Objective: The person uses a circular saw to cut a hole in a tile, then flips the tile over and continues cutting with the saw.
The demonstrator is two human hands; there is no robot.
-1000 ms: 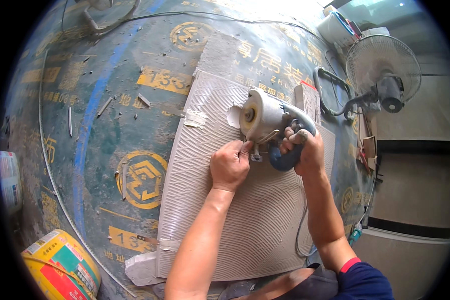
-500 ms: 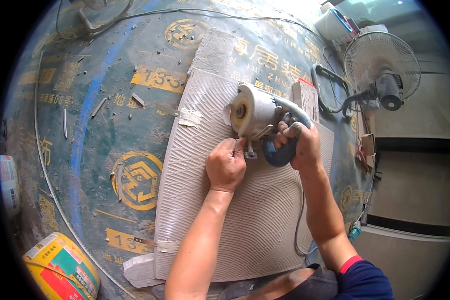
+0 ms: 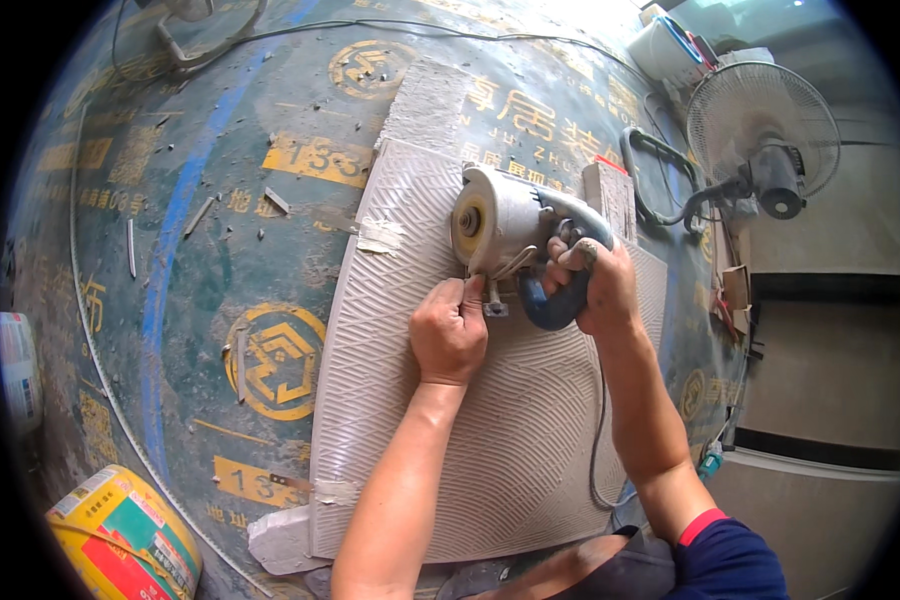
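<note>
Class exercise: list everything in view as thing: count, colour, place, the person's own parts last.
Floor covering: one, dark green, underneath
Ridged slab: one, grey, centre
Power cutter: one, grey and blue, over slab
Blocks: three visible, greyish, slab's edges
Narrow strips: at least four, grey, left
Fan: one, grey, upper right
Printed container: one, yellow, lower left
Container: one, white, left edge
Bucket: one, white, upper right
Cords: several, dark, top and right
Sleeve: one, navy, lower right
Forearms: two, bare, lower centre
Left hand: one, bare, at cutter's lower edge
Right hand: one, bare, around cutter's handle
</note>
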